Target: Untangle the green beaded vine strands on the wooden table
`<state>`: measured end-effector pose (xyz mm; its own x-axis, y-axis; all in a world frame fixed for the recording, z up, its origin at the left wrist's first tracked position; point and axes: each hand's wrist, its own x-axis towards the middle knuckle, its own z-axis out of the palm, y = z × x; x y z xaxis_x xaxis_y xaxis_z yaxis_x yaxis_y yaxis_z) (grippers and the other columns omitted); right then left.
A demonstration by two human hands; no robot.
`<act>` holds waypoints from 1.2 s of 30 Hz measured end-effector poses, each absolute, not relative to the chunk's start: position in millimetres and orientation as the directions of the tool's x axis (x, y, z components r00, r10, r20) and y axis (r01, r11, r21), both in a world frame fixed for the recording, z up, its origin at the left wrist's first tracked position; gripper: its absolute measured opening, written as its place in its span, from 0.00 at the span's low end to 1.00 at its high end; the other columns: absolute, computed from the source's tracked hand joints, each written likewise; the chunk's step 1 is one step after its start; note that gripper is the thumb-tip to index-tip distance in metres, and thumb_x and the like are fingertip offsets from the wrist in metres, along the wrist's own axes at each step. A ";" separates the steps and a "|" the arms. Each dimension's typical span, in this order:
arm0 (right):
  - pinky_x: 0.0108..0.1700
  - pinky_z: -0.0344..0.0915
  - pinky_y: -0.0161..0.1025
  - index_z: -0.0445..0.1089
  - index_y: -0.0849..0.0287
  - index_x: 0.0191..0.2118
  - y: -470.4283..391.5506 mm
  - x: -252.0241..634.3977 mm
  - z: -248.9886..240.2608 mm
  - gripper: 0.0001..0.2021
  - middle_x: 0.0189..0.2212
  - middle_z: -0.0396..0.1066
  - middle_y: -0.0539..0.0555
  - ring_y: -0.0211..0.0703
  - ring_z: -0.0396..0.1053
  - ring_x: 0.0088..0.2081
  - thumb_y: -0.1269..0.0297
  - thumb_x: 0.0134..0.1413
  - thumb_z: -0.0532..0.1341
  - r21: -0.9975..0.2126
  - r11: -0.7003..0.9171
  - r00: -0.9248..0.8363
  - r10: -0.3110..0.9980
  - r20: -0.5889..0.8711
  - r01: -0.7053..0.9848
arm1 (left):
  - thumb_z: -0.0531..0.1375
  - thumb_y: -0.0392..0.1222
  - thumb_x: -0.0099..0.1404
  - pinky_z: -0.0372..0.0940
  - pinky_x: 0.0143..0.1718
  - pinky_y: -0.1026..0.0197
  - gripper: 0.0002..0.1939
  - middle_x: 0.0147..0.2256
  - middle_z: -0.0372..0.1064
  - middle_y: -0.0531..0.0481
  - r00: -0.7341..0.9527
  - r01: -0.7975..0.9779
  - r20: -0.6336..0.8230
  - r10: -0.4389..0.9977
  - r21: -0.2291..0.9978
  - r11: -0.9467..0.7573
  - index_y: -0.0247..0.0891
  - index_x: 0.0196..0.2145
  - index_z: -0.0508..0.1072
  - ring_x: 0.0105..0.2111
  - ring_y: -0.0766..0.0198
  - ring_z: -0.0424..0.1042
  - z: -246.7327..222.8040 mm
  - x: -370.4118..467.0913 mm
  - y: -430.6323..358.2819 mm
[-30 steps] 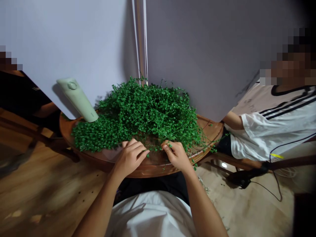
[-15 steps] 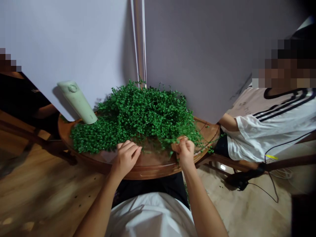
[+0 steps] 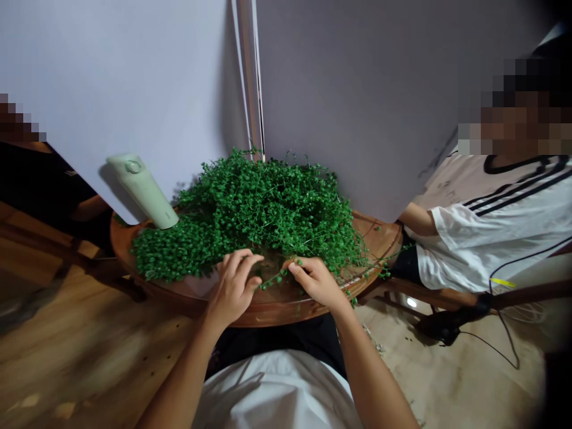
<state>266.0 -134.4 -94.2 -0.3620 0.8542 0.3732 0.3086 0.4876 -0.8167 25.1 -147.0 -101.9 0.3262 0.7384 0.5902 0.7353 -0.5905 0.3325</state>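
A large heap of green sprigs [image 3: 277, 202], thin-stemmed with small round berry-like heads, covers the middle of the table. Left of it lies a lower pile of loose green berry-like pieces [image 3: 172, 253]. My right hand [image 3: 315, 280] pinches one green sprig [image 3: 277, 278] between thumb and fingers, in front of the heap. The sprig stretches left toward my left hand [image 3: 236, 283], whose thumb and fingers are spread apart around its free end with nothing visibly gripped.
The round-edged wooden table [image 3: 268, 307] meets tall pale panels [image 3: 348, 107] behind the heap. A light green bottle [image 3: 145, 193] stands at the left pile. Another person in a white striped shirt [image 3: 500, 214] sits right; someone in black [image 3: 40, 185] is at left.
My right hand has moved left from the heap's right front edge, bringing a sprig with it. My left hand's fingers have spread from a loosely curled shape.
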 end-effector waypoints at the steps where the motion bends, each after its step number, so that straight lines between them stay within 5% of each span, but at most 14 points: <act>1: 0.31 0.51 0.35 0.72 0.62 0.31 -134.6 265.2 -93.6 0.24 0.23 0.59 0.47 0.36 0.57 0.27 0.48 0.71 0.54 -0.815 0.488 -0.381 0.851 0.362 0.314 | 0.36 0.70 0.72 0.59 0.51 0.47 0.41 0.52 0.68 0.38 0.394 0.700 0.561 0.728 0.330 -0.633 0.40 0.56 0.73 0.50 0.49 0.66 -99.8 24.0 -149.5; 6: 0.30 0.50 0.35 0.72 0.64 0.30 -135.8 262.5 -92.6 0.25 0.22 0.58 0.47 0.36 0.55 0.26 0.49 0.72 0.53 -0.813 0.482 -0.378 0.855 0.355 0.326 | 0.28 0.78 0.63 0.57 0.50 0.47 0.53 0.53 0.69 0.39 0.567 0.598 0.455 0.687 0.347 -0.723 0.39 0.52 0.75 0.50 0.48 0.64 -93.0 20.4 -154.1; 11: 0.32 0.56 0.33 0.79 0.63 0.38 -138.4 261.0 -87.9 0.21 0.22 0.65 0.47 0.36 0.61 0.26 0.51 0.71 0.56 -0.815 0.499 -0.485 0.813 0.322 0.296 | 0.48 0.72 0.69 0.56 0.48 0.48 0.36 0.53 0.70 0.40 0.595 0.658 0.419 0.686 0.237 -0.715 0.39 0.50 0.75 0.51 0.48 0.64 -97.6 23.5 -150.2; 15: 0.33 0.58 0.32 0.81 0.63 0.42 -140.5 259.6 -85.5 0.20 0.24 0.70 0.49 0.37 0.63 0.27 0.53 0.71 0.57 -0.811 0.510 -0.552 0.780 0.295 0.287 | 0.51 0.62 0.75 0.55 0.48 0.49 0.24 0.52 0.71 0.43 0.597 0.652 0.439 0.671 0.222 -0.725 0.41 0.46 0.76 0.51 0.50 0.64 -101.1 23.9 -150.4; 23: 0.40 0.62 0.34 0.81 0.60 0.45 -143.9 257.2 -88.9 0.17 0.34 0.79 0.53 0.41 0.72 0.35 0.54 0.71 0.57 -0.788 0.507 -0.522 0.804 0.285 0.350 | 0.50 0.62 0.75 0.54 0.50 0.49 0.25 0.52 0.71 0.43 0.606 0.610 0.443 0.661 0.275 -0.743 0.39 0.46 0.76 0.51 0.50 0.64 -96.9 22.1 -153.1; 28: 0.35 0.58 0.33 0.79 0.60 0.39 -144.2 258.0 -92.7 0.17 0.27 0.73 0.50 0.38 0.66 0.29 0.55 0.71 0.57 -0.747 0.511 -0.476 0.828 0.295 0.426 | 0.52 0.50 0.78 0.54 0.49 0.51 0.17 0.49 0.74 0.46 0.590 0.638 0.465 0.660 0.232 -0.734 0.39 0.42 0.76 0.50 0.54 0.65 -96.4 24.3 -151.5; 36: 0.31 0.52 0.34 0.65 0.61 0.24 -141.4 258.2 -95.4 0.23 0.20 0.59 0.47 0.35 0.59 0.25 0.55 0.70 0.56 -0.752 0.548 -0.437 0.815 0.380 0.367 | 0.50 0.56 0.77 0.54 0.46 0.51 0.24 0.47 0.77 0.46 0.574 0.620 0.532 0.623 0.214 -0.755 0.37 0.35 0.77 0.49 0.54 0.67 -102.1 24.3 -150.2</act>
